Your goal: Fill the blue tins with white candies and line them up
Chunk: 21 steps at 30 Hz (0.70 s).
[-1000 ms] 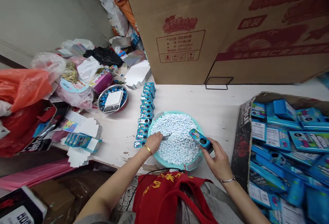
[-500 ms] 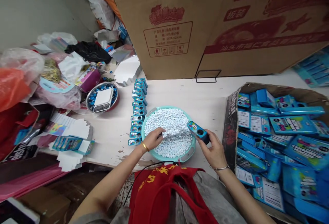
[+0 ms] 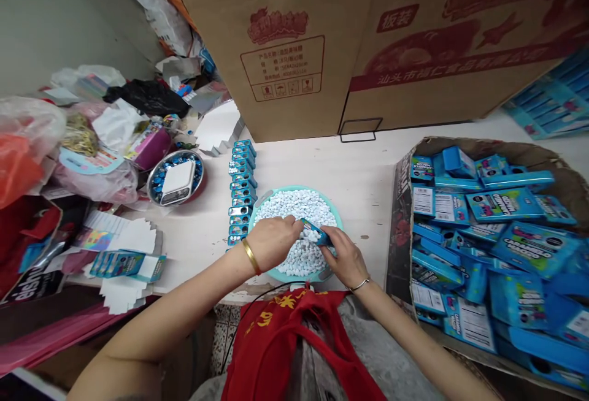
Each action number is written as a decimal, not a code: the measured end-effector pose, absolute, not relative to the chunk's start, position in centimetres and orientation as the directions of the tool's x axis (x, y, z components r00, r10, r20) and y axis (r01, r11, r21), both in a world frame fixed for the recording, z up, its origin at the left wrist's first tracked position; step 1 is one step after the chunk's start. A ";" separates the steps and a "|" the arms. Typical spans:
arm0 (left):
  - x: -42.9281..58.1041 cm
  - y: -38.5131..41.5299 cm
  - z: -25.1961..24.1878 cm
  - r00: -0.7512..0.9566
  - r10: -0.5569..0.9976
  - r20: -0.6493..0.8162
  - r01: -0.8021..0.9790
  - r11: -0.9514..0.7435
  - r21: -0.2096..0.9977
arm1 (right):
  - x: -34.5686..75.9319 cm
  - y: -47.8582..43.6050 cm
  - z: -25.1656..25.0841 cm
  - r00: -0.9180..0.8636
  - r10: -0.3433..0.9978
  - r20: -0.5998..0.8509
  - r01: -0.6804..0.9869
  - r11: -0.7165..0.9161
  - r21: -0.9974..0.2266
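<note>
Over a light green basin [image 3: 338, 211] of small white candies [image 3: 299, 202], both my hands meet at a small blue candy box [image 3: 313, 231]. My right hand [image 3: 346, 258] grips the box's right end. My left hand [image 3: 272, 243], fingers curled, closes on its left end; whether candies are also in those fingers is hidden. White candies show at the box's upper face. Left of the basin stands a row of similar blue candy boxes [image 3: 242, 185] with round holes, some with white candies showing in them.
A carton [image 3: 400, 205] of blue boxes stands at the right. Behind rises a large cardboard box [image 3: 294, 113]. To the left are a metal bowl [image 3: 200, 183] holding blue-wrapped pieces and a white scale [image 3: 178, 181], stacked white card [image 3: 218, 128] and plastic bags [image 3: 99, 177].
My left hand has left the candies and come up to the candy box. My right hand has brought the box leftward over the basin. The view has shifted slightly.
</note>
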State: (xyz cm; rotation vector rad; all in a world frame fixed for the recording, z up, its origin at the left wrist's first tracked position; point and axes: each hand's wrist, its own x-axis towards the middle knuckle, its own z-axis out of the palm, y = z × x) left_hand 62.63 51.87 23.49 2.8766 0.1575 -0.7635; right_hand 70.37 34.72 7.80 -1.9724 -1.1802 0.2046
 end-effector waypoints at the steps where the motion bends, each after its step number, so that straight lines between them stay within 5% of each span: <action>1: 62.8 51.3 24.0 0.860 0.064 -0.507 0.139 -0.984 0.111 | 70.3 34.7 7.7 0.548 0.799 0.248 0.660 -0.232 -0.715; 7: 61.7 52.3 23.5 0.911 0.113 -0.397 0.169 -0.979 0.110 | 70.5 34.3 7.5 0.577 0.780 0.243 0.626 -0.231 -0.745; 12: 58.2 57.1 15.0 0.840 0.331 -0.429 0.404 -0.910 0.089 | 71.8 33.1 7.5 0.649 0.727 0.223 0.557 -0.255 -0.791; 21: 60.2 53.2 2.8 0.854 0.273 -0.443 0.452 -0.811 0.371 | 73.4 31.5 8.3 0.718 0.654 0.238 0.554 -0.329 -0.765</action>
